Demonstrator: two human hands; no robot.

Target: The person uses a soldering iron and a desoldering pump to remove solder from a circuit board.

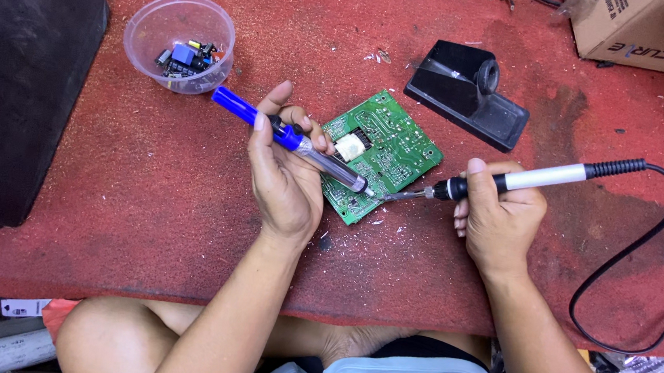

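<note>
Head view: the left hand is clenched round a blue desoldering pump, its fingers wrapped about the barrel and the thumb lying along the upper part; the clear nozzle end slants down onto a green circuit board. The right hand grips a soldering iron at the dark collar just behind the metal tip, fingers closed, and the tip meets the board's lower edge right beside the pump's nozzle. A black cable loops from the iron's tail across the red tabletop.

That board lies flat near the middle of the tabletop, between the two hands. It looks light, thin and stiff, easy to nudge out of place, and probably fragile at its soldered points; the bare edges seem the safest place to take hold, away from the white part mounted on it. The iron is likely hot at the tip, so only the handle is fit to hold.

Farther back stand a clear plastic bowl with small loose parts, a black iron stand and a cardboard box.
</note>
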